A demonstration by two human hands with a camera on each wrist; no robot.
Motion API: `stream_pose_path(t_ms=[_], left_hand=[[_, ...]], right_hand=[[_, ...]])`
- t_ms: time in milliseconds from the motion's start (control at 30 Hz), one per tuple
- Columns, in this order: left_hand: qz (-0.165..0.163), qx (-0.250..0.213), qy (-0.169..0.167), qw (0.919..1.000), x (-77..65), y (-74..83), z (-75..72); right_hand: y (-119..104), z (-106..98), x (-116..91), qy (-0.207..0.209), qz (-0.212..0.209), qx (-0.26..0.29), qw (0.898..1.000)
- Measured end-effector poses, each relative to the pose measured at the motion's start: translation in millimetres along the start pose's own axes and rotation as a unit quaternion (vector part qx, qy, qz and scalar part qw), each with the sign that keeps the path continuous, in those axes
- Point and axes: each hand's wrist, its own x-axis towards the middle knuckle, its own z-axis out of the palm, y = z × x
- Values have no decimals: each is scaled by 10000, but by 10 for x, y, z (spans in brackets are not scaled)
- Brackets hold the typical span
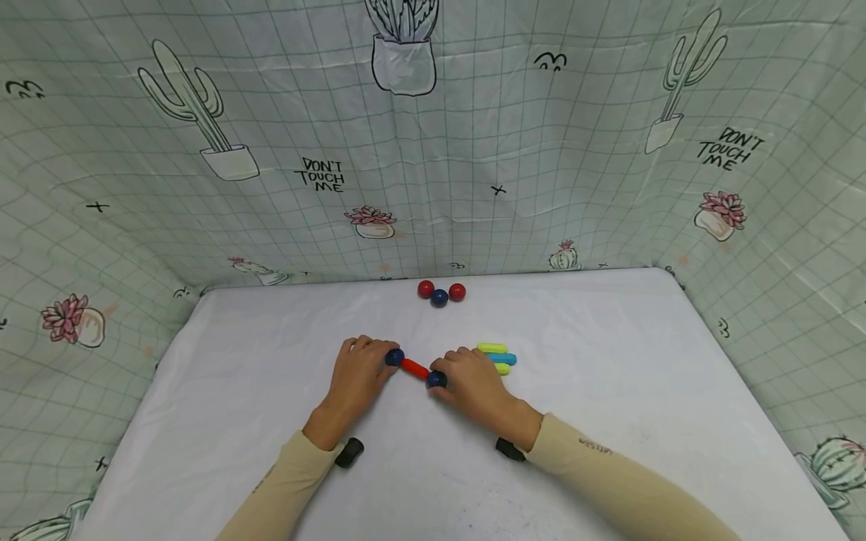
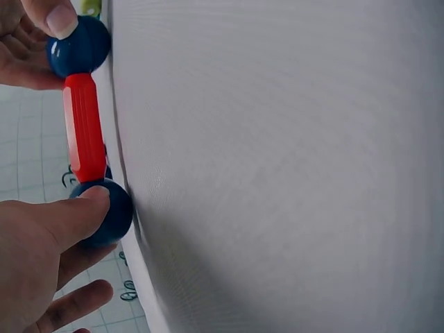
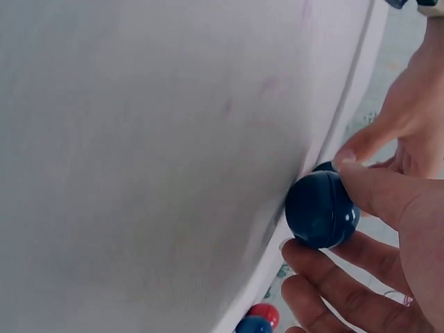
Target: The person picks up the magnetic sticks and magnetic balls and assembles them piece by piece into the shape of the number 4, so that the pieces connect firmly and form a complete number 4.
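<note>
A red rod lies between two dark blue balls, with its ends against them. My left hand pinches the ball at the rod's far-left end, thumb on its near side. At the other end my right hand grips the second ball between thumb and fingers. The left wrist view shows the whole red rod with a thumb on each ball. In the right wrist view the right hand's ball hides the rod and most of the other ball.
Beyond the right hand lie two yellow-green rods and a blue rod, partly covered by it. Two red balls and a blue ball sit near the back edge of the white table. A patterned cloth hangs behind.
</note>
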Motion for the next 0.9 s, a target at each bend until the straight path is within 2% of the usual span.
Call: stream_pose_path(t_ms=[200, 667, 767, 900], left_hand=[[-245, 128, -74, 9996, 5, 18, -6], [-526, -247, -689, 9959, 14, 81, -29], [-547, -371, -797, 9946, 15, 76, -40], [-610, -528, -984, 9919, 30, 74, -61]], right_hand=[[-92, 10, -24, -70, 78, 311, 9995], [-348, 113, -46, -328, 99, 808, 9961], [-321, 62, -65, -272, 134, 830, 9961], [-147, -41, -89, 77, 266, 675, 9973]])
